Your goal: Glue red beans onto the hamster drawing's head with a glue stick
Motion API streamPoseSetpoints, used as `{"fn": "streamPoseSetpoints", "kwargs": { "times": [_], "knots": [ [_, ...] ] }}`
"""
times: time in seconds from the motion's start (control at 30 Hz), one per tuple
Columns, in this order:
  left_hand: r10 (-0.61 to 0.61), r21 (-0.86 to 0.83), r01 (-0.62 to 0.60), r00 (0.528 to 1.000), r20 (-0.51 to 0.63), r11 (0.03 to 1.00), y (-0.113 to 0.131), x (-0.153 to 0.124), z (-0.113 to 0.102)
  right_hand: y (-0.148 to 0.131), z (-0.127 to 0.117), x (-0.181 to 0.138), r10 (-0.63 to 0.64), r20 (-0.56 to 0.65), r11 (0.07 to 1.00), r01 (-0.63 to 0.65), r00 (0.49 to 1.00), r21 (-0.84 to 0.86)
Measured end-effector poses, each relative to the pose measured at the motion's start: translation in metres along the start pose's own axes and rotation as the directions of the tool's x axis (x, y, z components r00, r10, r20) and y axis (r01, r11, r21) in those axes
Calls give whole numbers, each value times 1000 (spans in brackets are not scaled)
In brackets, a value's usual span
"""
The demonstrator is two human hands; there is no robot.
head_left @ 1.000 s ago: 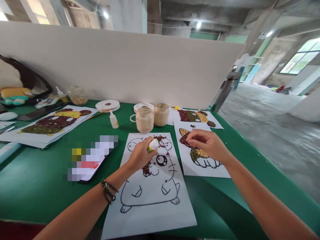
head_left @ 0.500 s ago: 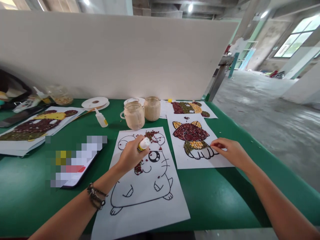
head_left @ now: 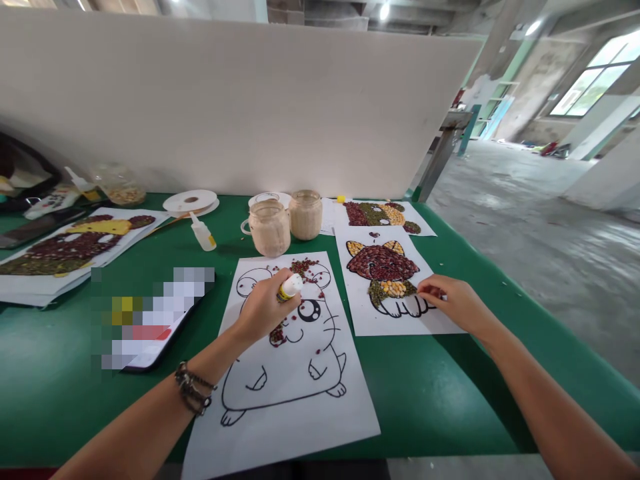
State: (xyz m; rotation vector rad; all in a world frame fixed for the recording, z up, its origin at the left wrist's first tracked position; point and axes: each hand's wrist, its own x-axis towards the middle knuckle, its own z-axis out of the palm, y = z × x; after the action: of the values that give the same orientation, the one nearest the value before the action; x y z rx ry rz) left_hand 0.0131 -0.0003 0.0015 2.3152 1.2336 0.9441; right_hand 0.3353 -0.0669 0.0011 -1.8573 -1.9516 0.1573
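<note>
My left hand [head_left: 263, 310] is closed around a small white glue bottle [head_left: 290, 287] with a yellow band, held over a line drawing of a hamster [head_left: 290, 360] on white paper. Red beans dot the drawing's head. My right hand [head_left: 450, 301] rests on the right part of a second sheet, a bean-covered cat picture [head_left: 385, 270], fingers pinched together at the cat's side. What they pinch, if anything, is too small to make out.
Two glass jars [head_left: 270, 228] of pale grains stand behind the drawing on the green table [head_left: 450, 393]. Another glue bottle [head_left: 203, 233], a tape reel [head_left: 190, 200], a phone [head_left: 150, 320], more bean pictures [head_left: 75, 247] and a white partition [head_left: 250, 100] surround them. The table edge runs along the right.
My right hand came off the cat picture's head and moved right and down to the sheet's right side. The left hand kept the glue bottle over the hamster drawing.
</note>
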Motion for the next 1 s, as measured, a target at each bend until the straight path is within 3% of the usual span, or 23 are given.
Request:
{"fn": "streamPoseSetpoints", "kwargs": {
  "times": [0.17,1.0],
  "knots": [
    [-16,7,16,1000,17,1000,0,1,0,-3,-3,0,-40,-24,999,40,999,7],
    [-33,-6,33,999,28,999,-1,-1,1,-2,-3,2,82,-19,994,-80,996,75]
  ]
}}
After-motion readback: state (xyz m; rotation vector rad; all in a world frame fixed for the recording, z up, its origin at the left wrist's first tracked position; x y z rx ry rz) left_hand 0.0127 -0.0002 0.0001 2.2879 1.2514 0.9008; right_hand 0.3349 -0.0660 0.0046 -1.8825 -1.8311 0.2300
